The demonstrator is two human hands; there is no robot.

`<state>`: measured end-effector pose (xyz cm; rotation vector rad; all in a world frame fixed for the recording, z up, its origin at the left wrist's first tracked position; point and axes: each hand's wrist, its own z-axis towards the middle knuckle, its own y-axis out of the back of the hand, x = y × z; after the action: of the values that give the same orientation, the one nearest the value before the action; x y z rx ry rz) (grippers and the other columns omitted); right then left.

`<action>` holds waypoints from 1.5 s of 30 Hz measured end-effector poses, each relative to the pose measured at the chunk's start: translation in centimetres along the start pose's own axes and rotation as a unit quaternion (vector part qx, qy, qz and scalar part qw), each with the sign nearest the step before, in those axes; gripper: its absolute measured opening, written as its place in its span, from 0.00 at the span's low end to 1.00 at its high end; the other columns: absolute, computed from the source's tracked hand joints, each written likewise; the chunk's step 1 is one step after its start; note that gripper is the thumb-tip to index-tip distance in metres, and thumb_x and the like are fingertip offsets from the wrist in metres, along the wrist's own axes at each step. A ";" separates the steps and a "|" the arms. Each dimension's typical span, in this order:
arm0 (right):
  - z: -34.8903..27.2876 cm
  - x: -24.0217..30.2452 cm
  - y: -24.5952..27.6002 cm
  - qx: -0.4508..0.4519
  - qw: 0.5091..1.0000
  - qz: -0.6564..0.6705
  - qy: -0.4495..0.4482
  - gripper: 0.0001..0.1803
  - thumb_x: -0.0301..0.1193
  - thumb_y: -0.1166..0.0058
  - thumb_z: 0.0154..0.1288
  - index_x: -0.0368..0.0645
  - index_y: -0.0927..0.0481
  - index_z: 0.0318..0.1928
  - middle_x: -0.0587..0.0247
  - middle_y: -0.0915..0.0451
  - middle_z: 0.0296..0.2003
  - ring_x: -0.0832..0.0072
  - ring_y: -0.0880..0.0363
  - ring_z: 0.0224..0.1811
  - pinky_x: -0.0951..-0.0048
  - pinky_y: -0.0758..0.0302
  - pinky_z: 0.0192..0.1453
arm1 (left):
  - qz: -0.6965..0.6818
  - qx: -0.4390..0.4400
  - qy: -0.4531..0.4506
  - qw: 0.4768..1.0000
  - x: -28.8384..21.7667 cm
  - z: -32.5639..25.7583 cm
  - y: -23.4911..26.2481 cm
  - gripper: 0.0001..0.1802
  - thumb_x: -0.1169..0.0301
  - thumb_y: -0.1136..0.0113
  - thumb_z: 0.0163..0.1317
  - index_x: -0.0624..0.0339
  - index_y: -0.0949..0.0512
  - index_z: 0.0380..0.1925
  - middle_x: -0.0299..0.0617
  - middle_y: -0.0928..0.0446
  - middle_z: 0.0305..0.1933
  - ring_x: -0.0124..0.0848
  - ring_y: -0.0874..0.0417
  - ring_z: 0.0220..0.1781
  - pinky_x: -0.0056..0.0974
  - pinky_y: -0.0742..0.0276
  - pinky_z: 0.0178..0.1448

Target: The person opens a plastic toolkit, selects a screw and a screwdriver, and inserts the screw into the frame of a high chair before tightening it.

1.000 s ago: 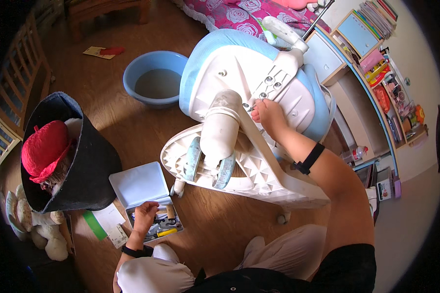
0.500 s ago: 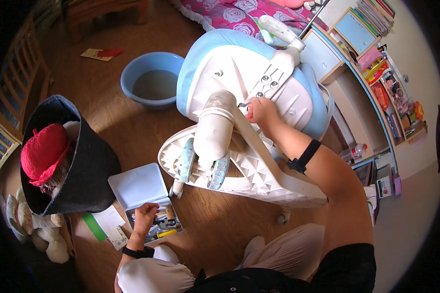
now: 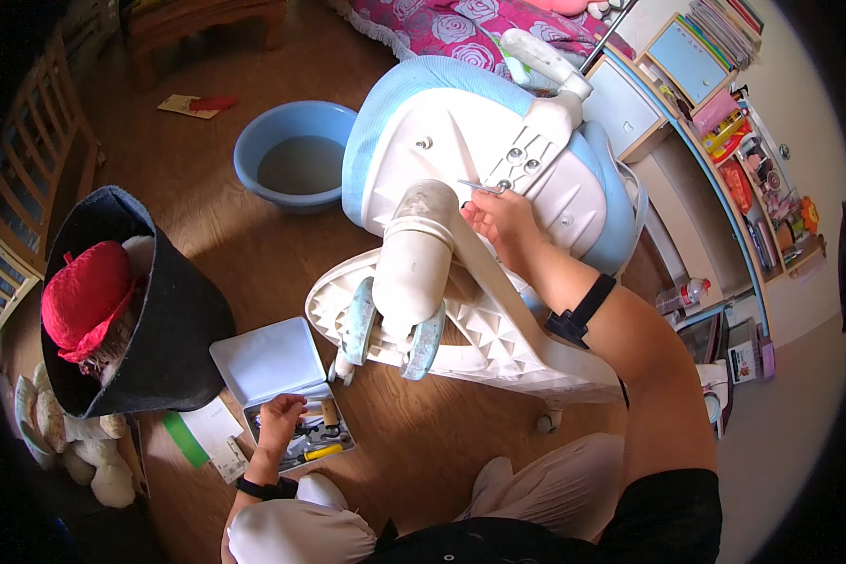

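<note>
A white swivel chair with a light-blue seat (image 3: 385, 132) lies tipped over, its underside facing me. My right hand (image 3: 503, 226) is closed around a slim metal tool (image 3: 477, 186) at the underside, close to the bolts of the armrest bracket (image 3: 526, 155); I cannot tell the tool's exact kind. The chair's column (image 3: 414, 254) and star-shaped base (image 3: 498, 343) with casters lie nearer to me. Over an opened metal toolbox (image 3: 268, 357), my left hand (image 3: 279, 421) has its fingers drawn together. What they hold, if anything, is hidden. A yellow-handled tool (image 3: 322, 452) lies in the box.
A blue basin (image 3: 296, 117) of water stands beyond the base. To the left are a dark felt bin (image 3: 174, 320) with a red hat, plush toys (image 3: 103, 461) and papers (image 3: 211, 432). A desk with shelves (image 3: 696, 188) borders the right side.
My right hand has turned slightly, and the slim metal tool now shows more plainly, angled across the bolts' side. My left hand stays over the toolbox.
</note>
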<state>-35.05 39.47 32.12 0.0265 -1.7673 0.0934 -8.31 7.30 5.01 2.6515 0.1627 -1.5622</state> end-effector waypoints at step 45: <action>-0.7 6.0 2.0 -0.079 0.830 -0.521 0.185 0.08 0.29 0.52 0.65 0.36 0.29 0.33 0.55 0.22 0.22 0.74 0.21 0.23 0.70 0.25 0.24 | -0.045 0.011 0.004 0.999 0.0 -0.4 0.1 0.09 0.76 0.45 0.60 0.67 0.21 0.39 0.40 0.18 0.36 0.27 0.17 0.36 0.30 0.22 0.38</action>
<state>-35.70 41.69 38.03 0.7926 -1.1643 -0.7930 -7.95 7.20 5.20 2.7036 0.2724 -1.5867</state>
